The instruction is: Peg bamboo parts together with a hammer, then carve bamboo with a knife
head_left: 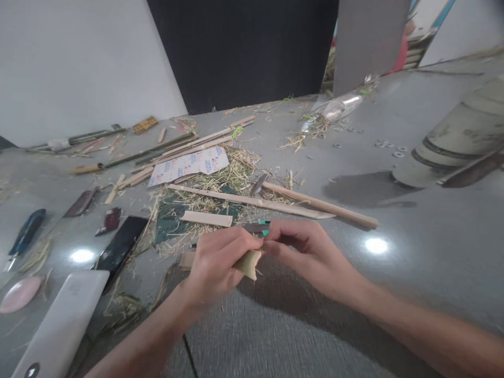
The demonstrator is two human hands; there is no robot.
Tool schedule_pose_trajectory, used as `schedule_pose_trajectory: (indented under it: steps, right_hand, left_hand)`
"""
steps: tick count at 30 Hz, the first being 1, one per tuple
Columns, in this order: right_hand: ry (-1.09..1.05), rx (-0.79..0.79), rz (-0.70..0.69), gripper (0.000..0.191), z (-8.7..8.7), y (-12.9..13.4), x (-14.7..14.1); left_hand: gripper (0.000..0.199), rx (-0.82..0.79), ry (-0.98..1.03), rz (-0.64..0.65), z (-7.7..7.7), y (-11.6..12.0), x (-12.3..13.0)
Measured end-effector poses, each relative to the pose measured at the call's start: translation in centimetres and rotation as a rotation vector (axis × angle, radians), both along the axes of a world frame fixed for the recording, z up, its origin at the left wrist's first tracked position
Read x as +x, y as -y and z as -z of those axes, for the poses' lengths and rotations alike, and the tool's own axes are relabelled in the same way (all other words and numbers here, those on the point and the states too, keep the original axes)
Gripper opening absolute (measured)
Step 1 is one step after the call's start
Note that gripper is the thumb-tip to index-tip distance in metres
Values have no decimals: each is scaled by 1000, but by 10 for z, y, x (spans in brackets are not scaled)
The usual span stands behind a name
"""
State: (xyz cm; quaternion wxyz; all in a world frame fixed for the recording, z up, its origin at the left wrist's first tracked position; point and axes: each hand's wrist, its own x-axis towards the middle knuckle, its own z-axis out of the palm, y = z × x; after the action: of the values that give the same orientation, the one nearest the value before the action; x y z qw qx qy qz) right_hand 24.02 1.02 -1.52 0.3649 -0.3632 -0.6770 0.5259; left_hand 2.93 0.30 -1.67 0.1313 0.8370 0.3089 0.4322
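Head view, pale green-edged bamboo piece (249,264), curved

Open grey floor (413,294) lay right of and below the hands, unobstructed. Ahead, passage was blocked by a long wooden stick (318,206), a bamboo strip (252,201) and scattered straw (232,173). To the left stood a dark phone (120,244) and white device (63,323). Far right, a large bamboo cylinder (457,139) and loose washers (388,146) occupied the floor.
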Motion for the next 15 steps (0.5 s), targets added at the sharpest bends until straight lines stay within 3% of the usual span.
schedule_pose_trajectory:
  steps: [3,8,15]
  right_hand:
    - [-97,-137,-95,30,3,-5,2]
    - [-135,-255,-129,38,1,-8,4]
    - [-166,-420,-204,35,-3,-11,6]
  left_hand:
    - [6,-25,18,12,-2,0,0]
    - [12,-48,30,33,0,0,0]
    - [5,53,11,52,4,-1,0]
